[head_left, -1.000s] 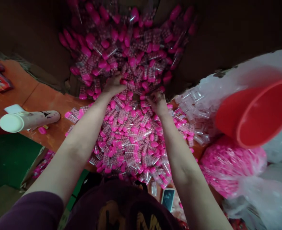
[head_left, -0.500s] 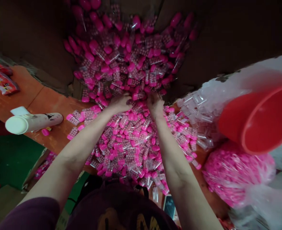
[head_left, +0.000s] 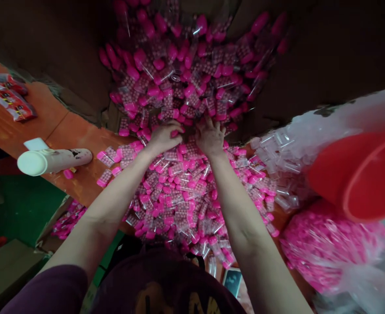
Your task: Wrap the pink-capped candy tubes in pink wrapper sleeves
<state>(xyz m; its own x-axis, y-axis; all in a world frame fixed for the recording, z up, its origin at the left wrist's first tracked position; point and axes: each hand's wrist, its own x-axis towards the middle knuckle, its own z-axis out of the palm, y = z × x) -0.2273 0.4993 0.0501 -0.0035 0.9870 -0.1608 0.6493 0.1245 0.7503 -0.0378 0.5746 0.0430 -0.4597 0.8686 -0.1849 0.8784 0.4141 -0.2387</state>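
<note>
A heap of small clear bottles with pink caps [head_left: 182, 196], filled with little pinkish balls, spreads over the orange table and runs back into a dark cardboard box. At the box's mouth, my left hand [head_left: 164, 138] has its fingers curled, with a pink cap showing between thumb and fingertips. The body of that bottle is hidden. Beside it my right hand [head_left: 210, 137] lies palm down on the bottles, fingers spread and pointing into the box. More pink-capped bottles [head_left: 186, 83] lie deeper inside the box.
On the left are a white flask [head_left: 55, 161] lying on its side and red packets [head_left: 15, 102]. To the right stand a red bucket [head_left: 330, 174], clear empty bottles [head_left: 274, 152] and a bag of pink caps [head_left: 330, 244]. A phone [head_left: 232, 279] lies near my body.
My right hand's fingers have spread out and reached a little further into the box. My left hand has curled around a pink cap. The whole view has shifted slightly.
</note>
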